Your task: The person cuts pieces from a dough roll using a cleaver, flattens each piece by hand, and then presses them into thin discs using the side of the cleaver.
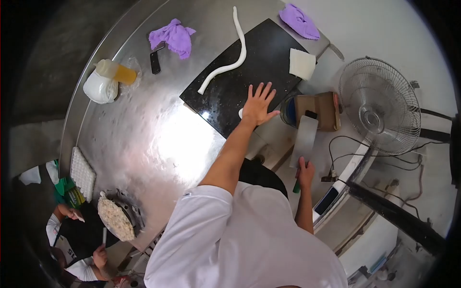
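My left hand [258,104] is spread with fingers apart over the near right part of a black board [218,103]. A small white piece [240,113] shows beside its wrist, partly hidden. Across the board's far left side lies a long, wavy white dough rope [240,53], its top end past the board's edge. My right hand [305,172], off the board to the right, is wrapped round the green handle of a wide metal blade [305,139]. A white square pad [302,64] sits on the board's right edge.
Purple cloths [173,38] [299,21] lie on the metal table [139,105], with a yellow bottle [116,72] at left. A cardboard box [317,110] and wire fan [372,105] stand right. At lower left, a co-worker [79,240] is beside a bowl of filling [115,218].
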A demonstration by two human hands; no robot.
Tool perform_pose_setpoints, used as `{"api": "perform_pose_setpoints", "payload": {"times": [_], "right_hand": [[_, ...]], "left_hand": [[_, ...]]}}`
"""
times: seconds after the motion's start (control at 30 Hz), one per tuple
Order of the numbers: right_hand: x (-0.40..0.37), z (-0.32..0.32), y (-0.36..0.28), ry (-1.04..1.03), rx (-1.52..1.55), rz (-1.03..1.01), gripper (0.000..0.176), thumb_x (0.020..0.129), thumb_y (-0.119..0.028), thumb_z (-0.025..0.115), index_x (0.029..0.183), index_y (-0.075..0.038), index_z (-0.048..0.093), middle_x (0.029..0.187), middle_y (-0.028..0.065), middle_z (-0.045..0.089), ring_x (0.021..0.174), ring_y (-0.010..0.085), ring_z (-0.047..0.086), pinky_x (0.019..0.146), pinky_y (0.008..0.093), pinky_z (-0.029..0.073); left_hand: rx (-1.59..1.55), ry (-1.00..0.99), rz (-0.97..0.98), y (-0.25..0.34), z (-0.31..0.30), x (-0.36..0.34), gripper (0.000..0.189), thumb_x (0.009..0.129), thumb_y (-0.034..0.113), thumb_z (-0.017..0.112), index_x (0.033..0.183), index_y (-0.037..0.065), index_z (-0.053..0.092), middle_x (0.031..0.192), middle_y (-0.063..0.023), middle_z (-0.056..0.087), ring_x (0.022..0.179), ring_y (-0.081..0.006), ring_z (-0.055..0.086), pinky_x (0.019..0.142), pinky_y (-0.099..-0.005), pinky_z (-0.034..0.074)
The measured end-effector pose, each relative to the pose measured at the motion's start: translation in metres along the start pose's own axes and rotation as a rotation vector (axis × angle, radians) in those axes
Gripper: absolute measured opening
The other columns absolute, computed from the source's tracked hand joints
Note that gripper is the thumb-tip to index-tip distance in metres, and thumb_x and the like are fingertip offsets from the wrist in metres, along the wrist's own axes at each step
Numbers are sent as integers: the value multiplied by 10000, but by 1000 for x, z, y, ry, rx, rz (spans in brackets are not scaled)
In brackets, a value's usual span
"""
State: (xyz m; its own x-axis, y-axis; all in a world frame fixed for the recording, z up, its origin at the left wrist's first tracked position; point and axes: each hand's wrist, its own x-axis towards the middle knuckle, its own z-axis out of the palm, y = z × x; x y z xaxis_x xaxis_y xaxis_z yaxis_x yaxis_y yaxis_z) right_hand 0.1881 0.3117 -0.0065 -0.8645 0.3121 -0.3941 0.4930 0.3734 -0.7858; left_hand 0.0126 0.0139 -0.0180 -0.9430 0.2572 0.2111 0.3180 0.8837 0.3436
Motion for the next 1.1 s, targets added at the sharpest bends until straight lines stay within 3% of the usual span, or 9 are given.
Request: {"api": "perform_pose_setpoints", "payload": {"times": [0.13, 0.2, 0.27, 0.33, 0.4, 0.5, 0.6, 0.67, 1.1], "right_hand": [[20, 8, -13, -94, 24, -34, 478, 957, -445, 722, 743, -74, 510, 561, 30, 508, 407, 136, 476, 402, 312, 383], [22, 17, -34, -166, -14, -74, 472, 939, -433, 744, 761, -48, 535, 587, 48, 533, 452, 152, 514, 447, 331, 420], [31, 35, -48, -229, -65, -116, 470, 920, -421, 765, 780, -22, 559, 614, 65, 558, 496, 168, 553, 491, 351, 457], [47, 60, -57, -339, -232, -518, 470, 876, -419, 802, 901, 23, 645, 727, 121, 647, 668, 214, 646, 632, 389, 519], [49, 85, -94, -491, -297, -466, 471, 854, -409, 821, 965, 22, 668, 795, 139, 679, 743, 237, 664, 692, 400, 525], [53, 108, -101, -729, -361, -484, 494, 815, -391, 848, 1052, 15, 698, 883, 167, 718, 802, 272, 676, 752, 408, 530], [57, 135, -104, -881, -304, -552, 498, 755, -365, 884, 1073, -20, 715, 935, 172, 739, 825, 313, 698, 763, 409, 537], [36, 125, -134, -652, -467, -404, 626, 674, -403, 928, 1112, -19, 700, 988, 217, 741, 931, 409, 708, 803, 460, 550], [85, 149, -165, -364, -547, -557, 817, 585, -420, 968, 1140, 63, 613, 963, 290, 718, 917, 460, 710, 774, 496, 580]], "left_hand": [[-345, 322, -158, -16, -14, 3, 693, 970, 433, 630, 1493, 36, 409, 1574, -222, 339, 1414, -359, 390, 1180, -521, 304], [-1162, 705, -662, -29, -26, 10, 551, 1012, 286, 599, 1453, 9, 419, 1465, -191, 426, 1258, -282, 508, 1101, -420, 397], [-1060, 913, -684, -48, -57, 3, 454, 1021, 191, 558, 1417, 2, 438, 1342, -160, 489, 1150, -225, 542, 1034, -381, 435], [-1076, 928, -662, -41, -73, -6, 501, 963, 153, 616, 1405, -8, 441, 1285, -175, 522, 1176, -264, 538, 1038, -396, 429], [-710, 782, -567, -32, -71, -12, 574, 885, 186, 689, 1378, -8, 467, 1309, -208, 517, 1210, -330, 526, 1059, -434, 411], [-20, 25, -328, -8, -32, -63, 943, 781, 580, 716, 1558, 150, 398, 1665, -236, 216, 1531, -429, 219, 1197, -672, 147], [-89, 1, -328, -15, -29, -69, 1029, 776, 725, 642, 1605, 194, 342, 1690, -223, 161, 1563, -424, 134, 1199, -702, 93], [37, -116, -306, -15, -30, -64, 1078, 756, 800, 607, 1614, 213, 325, 1697, -200, 157, 1566, -416, 126, 1185, -731, 80], [12, -175, -19, -58, -25, 36, 1062, 724, 794, 647, 1562, 182, 421, 1690, -146, 221, 1566, -394, 142, 1185, -734, 74]]}}
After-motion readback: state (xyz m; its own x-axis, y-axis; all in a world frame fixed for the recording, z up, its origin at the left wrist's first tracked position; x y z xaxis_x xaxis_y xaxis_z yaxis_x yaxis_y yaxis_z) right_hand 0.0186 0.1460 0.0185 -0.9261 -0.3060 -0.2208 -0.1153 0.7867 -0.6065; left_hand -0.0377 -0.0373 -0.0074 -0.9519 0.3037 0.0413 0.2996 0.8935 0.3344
